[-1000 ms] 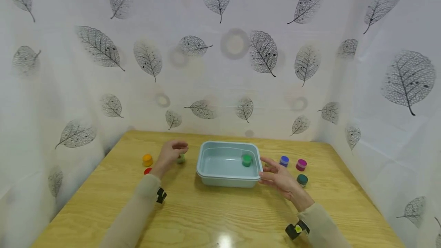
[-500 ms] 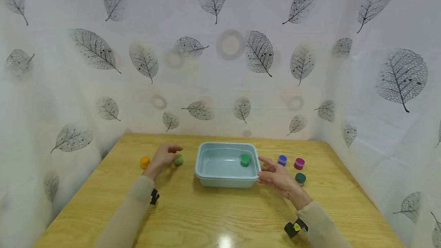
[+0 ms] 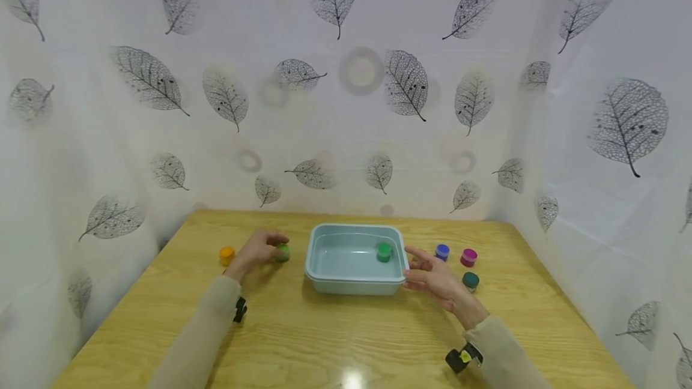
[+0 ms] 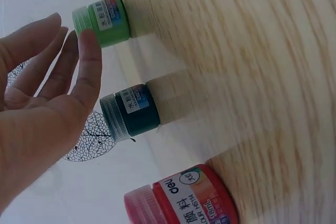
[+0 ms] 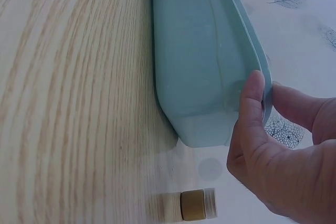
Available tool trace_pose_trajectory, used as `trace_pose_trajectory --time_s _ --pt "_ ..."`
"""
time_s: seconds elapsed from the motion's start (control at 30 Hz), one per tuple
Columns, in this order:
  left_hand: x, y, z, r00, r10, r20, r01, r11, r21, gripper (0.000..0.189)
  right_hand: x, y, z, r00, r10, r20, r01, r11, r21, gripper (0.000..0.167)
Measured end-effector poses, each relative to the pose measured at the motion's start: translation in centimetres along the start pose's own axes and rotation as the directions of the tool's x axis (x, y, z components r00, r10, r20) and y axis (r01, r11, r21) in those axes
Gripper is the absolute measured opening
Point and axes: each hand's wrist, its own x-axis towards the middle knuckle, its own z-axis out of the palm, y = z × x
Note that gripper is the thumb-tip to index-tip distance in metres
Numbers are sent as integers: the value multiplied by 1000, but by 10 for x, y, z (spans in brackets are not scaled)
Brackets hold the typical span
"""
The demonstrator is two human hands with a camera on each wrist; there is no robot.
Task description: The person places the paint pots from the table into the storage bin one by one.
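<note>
At the light green paint jar [image 3: 283, 253], left of the tub, my left hand [image 3: 261, 249] has its fingers around the lid. In the left wrist view one fingertip overlaps the light green jar [image 4: 111, 22], with a gap between the lid and the other fingers of the hand [image 4: 50, 85]. The jar stands upright on the table. My right hand [image 3: 437, 281] pinches the rim of the pale blue plastic tub [image 3: 354, 287] at its right end. The right wrist view shows fingers on both sides of the tub's [image 5: 194, 51] rim. A green paint jar [image 3: 384, 252] stands inside.
An orange jar [image 3: 226, 256] is left of my left hand. A dark teal jar [image 4: 131, 111] and a red jar [image 4: 189, 198] stand nearby. To the right are blue [image 3: 441, 252], magenta [image 3: 468, 257] and dark green jars [image 3: 470, 281], plus an ochre jar [image 5: 193, 205]. Leaf-print curtains [image 3: 346, 119] enclose the table.
My left hand has lowered from above the light green jar to its lid, moving slightly left in view. My right hand keeps its place on the tub's rim. The head view has shifted a little.
</note>
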Motion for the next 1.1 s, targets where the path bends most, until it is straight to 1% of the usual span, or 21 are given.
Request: trace_pose_trajectory --time_s 0.1,0.17,0.27,0.4,0.53,0.7,0.83,0.9,1.1 --pt "0 -2 -1 999 4 36 -4 1000 0 41 1 2 1 1000 4 -2 -4 1000 6 68" --pt "0 -1 -1 998 6 56 -5 1000 -18 42 1 1 1 1000 5 -5 -5 1000 7 68" --pt "0 0 0 998 -2 68 4 1000 -31 44 1 1 0 1000 8 -5 -8 1000 2 69" --pt "0 -1 0 996 -16 88 14 1000 20 44 1 1 0 1000 7 -4 -7 1000 3 68" --pt "0 -2 0 991 -30 133 21 998 67 43 0 1 0 1000 6 -4 -6 1000 2 68" --pt "1 -4 1 987 -29 159 20 998 55 43 0 1 1 1000 7 -10 -7 1000 3 68" --pt "1 -4 2 986 -27 164 21 999 40 45 1 1 1 1000 10 -12 -10 1000 3 68" --pt "1 -3 3 987 -36 159 31 999 36 45 1 1 1 1000 8 -10 -8 1000 4 68" --pt "2 5 2 989 -51 141 47 998 29 49 1 2 0 1000 6 -11 -6 1000 0 67"
